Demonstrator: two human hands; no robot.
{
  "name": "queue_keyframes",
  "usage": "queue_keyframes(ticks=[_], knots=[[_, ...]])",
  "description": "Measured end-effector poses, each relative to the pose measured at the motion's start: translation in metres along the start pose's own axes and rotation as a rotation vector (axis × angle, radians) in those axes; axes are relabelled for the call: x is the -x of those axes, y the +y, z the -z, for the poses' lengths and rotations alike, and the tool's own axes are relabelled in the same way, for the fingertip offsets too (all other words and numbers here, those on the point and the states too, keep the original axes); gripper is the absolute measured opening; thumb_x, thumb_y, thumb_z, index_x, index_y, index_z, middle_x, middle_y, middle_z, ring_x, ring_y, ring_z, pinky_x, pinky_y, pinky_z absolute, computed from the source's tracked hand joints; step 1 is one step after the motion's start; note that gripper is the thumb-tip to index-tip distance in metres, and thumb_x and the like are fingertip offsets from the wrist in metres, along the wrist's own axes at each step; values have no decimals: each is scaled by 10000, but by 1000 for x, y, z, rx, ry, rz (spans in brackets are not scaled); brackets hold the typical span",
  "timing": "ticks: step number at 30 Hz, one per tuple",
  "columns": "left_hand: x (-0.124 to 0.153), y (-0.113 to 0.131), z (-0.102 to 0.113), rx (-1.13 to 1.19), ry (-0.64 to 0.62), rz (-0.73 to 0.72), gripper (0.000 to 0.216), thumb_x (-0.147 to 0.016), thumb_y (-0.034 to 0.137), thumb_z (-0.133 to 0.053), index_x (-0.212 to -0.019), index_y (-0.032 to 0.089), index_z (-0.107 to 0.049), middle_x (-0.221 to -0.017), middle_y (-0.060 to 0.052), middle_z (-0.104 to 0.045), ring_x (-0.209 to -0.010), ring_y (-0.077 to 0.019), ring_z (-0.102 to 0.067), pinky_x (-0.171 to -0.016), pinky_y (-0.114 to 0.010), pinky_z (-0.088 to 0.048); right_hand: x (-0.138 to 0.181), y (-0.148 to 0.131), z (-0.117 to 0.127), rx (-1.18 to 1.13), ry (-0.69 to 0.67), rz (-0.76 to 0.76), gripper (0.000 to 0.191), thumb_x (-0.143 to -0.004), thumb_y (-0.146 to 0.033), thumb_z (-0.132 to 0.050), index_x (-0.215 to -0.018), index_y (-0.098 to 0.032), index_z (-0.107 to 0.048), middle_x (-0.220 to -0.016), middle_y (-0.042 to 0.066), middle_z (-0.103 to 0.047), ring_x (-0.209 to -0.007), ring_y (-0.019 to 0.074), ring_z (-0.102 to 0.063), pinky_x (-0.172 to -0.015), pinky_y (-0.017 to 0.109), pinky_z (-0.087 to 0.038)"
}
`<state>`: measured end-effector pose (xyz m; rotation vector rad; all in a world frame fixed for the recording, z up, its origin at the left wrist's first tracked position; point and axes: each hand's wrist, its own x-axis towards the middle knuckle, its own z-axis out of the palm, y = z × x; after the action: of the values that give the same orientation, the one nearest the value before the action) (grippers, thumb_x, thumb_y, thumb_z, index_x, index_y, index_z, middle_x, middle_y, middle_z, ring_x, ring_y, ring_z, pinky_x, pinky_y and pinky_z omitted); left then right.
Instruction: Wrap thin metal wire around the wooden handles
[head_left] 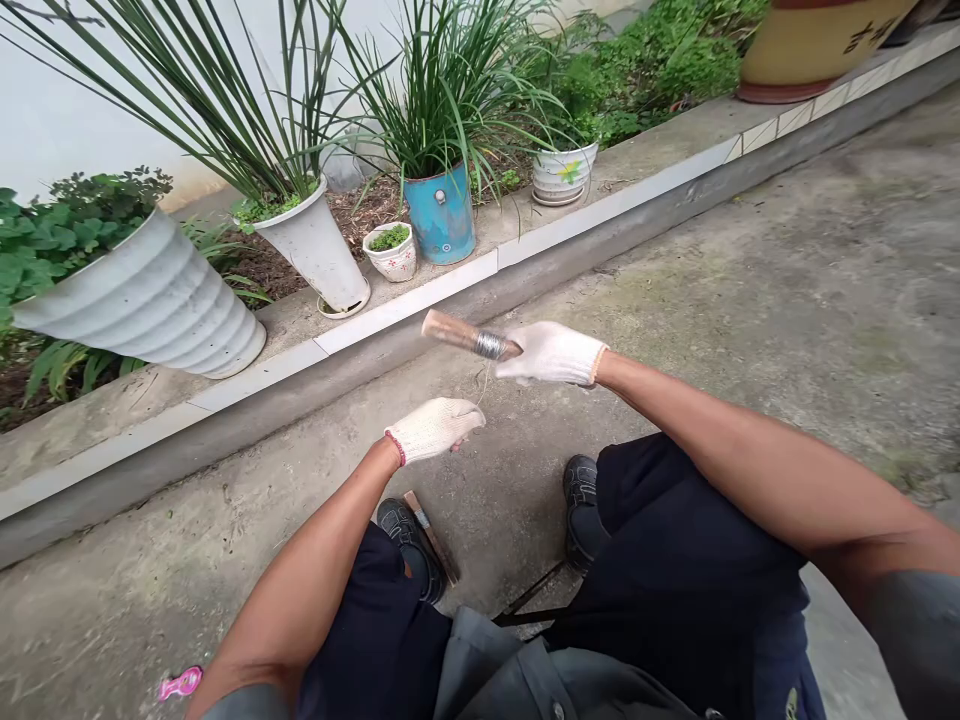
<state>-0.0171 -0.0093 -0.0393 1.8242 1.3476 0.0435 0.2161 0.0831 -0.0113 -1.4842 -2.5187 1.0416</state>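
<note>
Both my hands wear white knit gloves. My right hand (551, 353) is closed round one end of a brown wooden stick (454, 333) that points left, with a band of thin shiny wire (491, 345) wound round it near the glove. A fine strand of wire hangs from the band down toward my left hand (433, 428), whose fingers are pinched together just below; the strand seems to end in that pinch. Both hands hover above the concrete ground, over my knees and black shoes.
A second wooden stick (433, 536) lies on the ground by my left shoe. A raised concrete ledge (420, 300) ahead carries white pots (150, 295), a blue pot (442, 213) and small bowls of plants. A pink object (180, 683) lies at lower left.
</note>
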Motion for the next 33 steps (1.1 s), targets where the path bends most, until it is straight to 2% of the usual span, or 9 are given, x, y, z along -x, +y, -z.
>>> queue_keyframes(ticks=[4, 8, 11, 14, 17, 20, 27, 30, 33], knots=[[1, 9, -3, -2, -32, -36, 414, -991, 501, -431, -973, 209, -725, -683, 16, -654, -658, -170, -618, -653, -268, -437, -21, 20, -3, 265, 74, -140, 342, -841, -481, -631, -1024, -208, -726, -908, 120, -739, -823, 253, -682, -696, 307, -448], [3, 11, 1, -77, 32, -40, 444, -999, 508, -416, -934, 205, -735, -694, 14, -656, -656, -167, -599, -648, -264, -421, -28, 25, -21, 572, -130, -204, 330, -726, -230, -695, -1041, -162, -763, -989, 191, -741, -914, 319, -702, -772, 385, -483], [4, 7, 9, -114, 107, -55, 440, -1003, 500, -420, -976, 206, -746, -800, 3, -697, -705, -169, -610, -692, -256, -436, -19, 19, -37, 626, -364, -36, 267, -627, -190, -735, -891, -157, -764, -866, 138, -731, -838, 285, -685, -742, 367, -464], [3, 1, 15, -134, 130, -58, 423, -1003, 482, -429, -1006, 206, -750, -914, -7, -727, -751, -171, -621, -726, -247, -451, -3, 11, -44, 484, -610, 218, 193, -623, -293, -752, -785, -195, -720, -678, 10, -648, -674, 187, -602, -657, 304, -404], [2, -6, 16, -115, 116, -63, 434, -1013, 482, -421, -1007, 197, -748, -865, -7, -715, -735, -168, -618, -734, -252, -462, 11, 3, -35, 289, -695, 400, 226, -667, -399, -740, -763, -207, -672, -614, -52, -580, -594, 123, -520, -595, 264, -335], [1, -12, 13, -65, 86, -94, 414, -1008, 486, -469, -963, 183, -746, -836, -21, -710, -730, -165, -619, -752, -263, -476, 16, -1, -18, 179, -535, 367, 279, -710, -464, -723, -780, -204, -648, -627, -52, -583, -576, 105, -500, -566, 254, -305], [2, 1, 6, -44, 56, -70, 477, -1022, 540, -411, -1050, 206, -749, -688, 16, -652, -670, -178, -621, -674, -276, -444, -16, 14, -1, 138, 71, 15, 362, -822, -543, -609, -925, -205, -688, -743, 28, -674, -665, 165, -594, -601, 274, -370], [2, 6, 4, -79, 51, -51, 465, -1012, 529, -412, -1038, 212, -752, -703, 19, -664, -676, -179, -615, -674, -277, -431, -30, 25, -1, 274, 117, -78, 392, -846, -543, -583, -1020, -219, -719, -882, 81, -722, -776, 219, -647, -662, 300, -416], [3, 4, 5, -98, 102, -27, 475, -1010, 534, -403, -1005, 208, -748, -687, 17, -651, -673, -183, -611, -663, -276, -423, -36, 28, -5, 418, 22, -161, 377, -841, -455, -619, -1075, -188, -744, -963, 152, -738, -850, 269, -681, -724, 342, -460]])
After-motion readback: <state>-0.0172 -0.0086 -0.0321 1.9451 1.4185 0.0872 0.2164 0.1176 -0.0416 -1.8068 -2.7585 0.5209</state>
